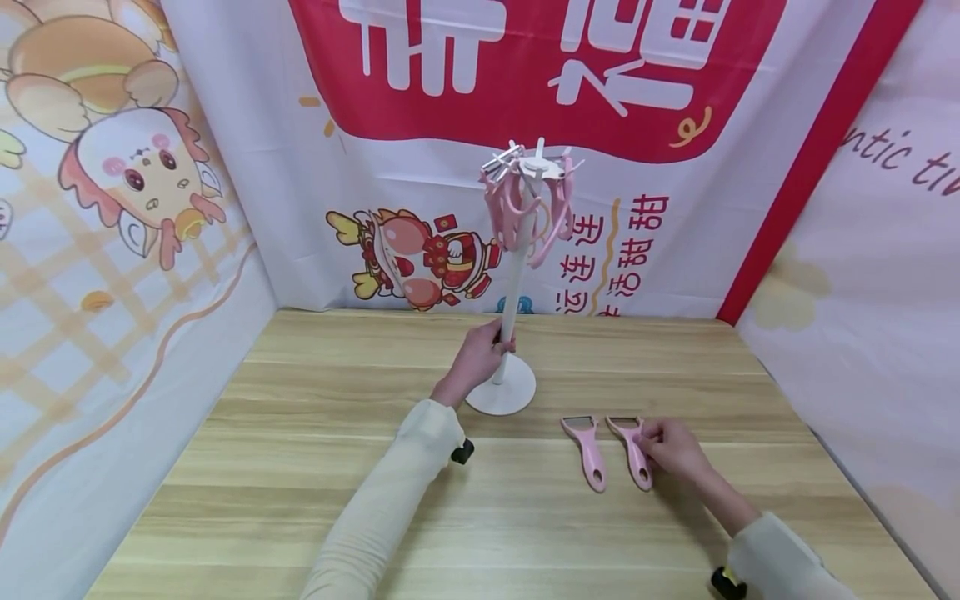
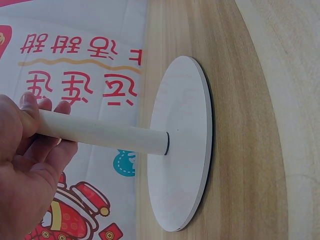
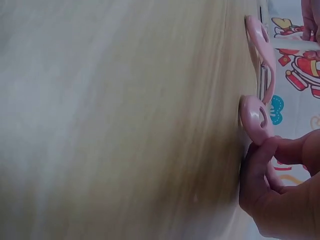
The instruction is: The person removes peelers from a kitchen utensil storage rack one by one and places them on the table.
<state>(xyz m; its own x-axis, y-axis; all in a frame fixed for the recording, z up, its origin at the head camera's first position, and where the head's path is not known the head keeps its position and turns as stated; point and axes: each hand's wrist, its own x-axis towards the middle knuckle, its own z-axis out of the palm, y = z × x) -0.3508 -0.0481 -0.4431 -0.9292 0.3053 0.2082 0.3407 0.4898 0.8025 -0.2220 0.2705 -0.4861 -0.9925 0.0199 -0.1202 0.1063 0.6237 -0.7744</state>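
Note:
A white stand [image 1: 513,287] with a round base [image 2: 175,190] rises from the wooden table. Around its pole, low down and just above the base, my left hand [image 1: 480,354] has its fingers curled. Several pink-handled utensils [image 1: 506,212] hang from the hooks at the top; their exact kinds are hard to make out. Two pink peelers [image 1: 592,458] lie side by side on the table, blades toward the stand. My right hand [image 1: 675,450] pinches the handle of the right-hand peeler [image 3: 255,120] between thumb and finger, close to the tabletop.
The light wood table [image 1: 315,467] meets a printed cloth backdrop [image 1: 420,167] behind the stand. Patterned cloths hang at both sides. A small black item [image 1: 462,452] sits at the left cuff, another [image 1: 727,583] at the right.

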